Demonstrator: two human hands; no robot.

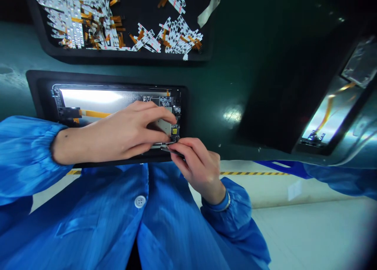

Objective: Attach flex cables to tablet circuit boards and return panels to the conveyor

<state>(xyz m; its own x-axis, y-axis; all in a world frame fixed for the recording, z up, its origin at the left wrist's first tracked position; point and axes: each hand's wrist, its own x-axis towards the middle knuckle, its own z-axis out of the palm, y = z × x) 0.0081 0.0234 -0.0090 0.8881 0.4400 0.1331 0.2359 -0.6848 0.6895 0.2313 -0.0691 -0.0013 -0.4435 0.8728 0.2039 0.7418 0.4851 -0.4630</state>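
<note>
An opened tablet-like device lies face down in a black tray [33, 89], showing its silvery back plate [126, 95], an orange flat cable [94, 114] and a circuit board [166, 101] at the right end. Across the board rests my left hand [126, 130], palm down, its fingers apart and fingertips touching the board's right side. My right hand [198, 162] pinches a slim dark tool [173, 150], probably tweezers, at the board's lower right corner. Fingers hide the tool's tip and whatever it touches.
Beyond the device, a larger black tray [123, 57] holds many white strips with orange flex tails [179, 36] and a pale crumpled scrap [209, 9]. At right another opened device [326, 115] lies on the dark green table [224, 85]. A blue sleeve [338, 177] shows beside it.
</note>
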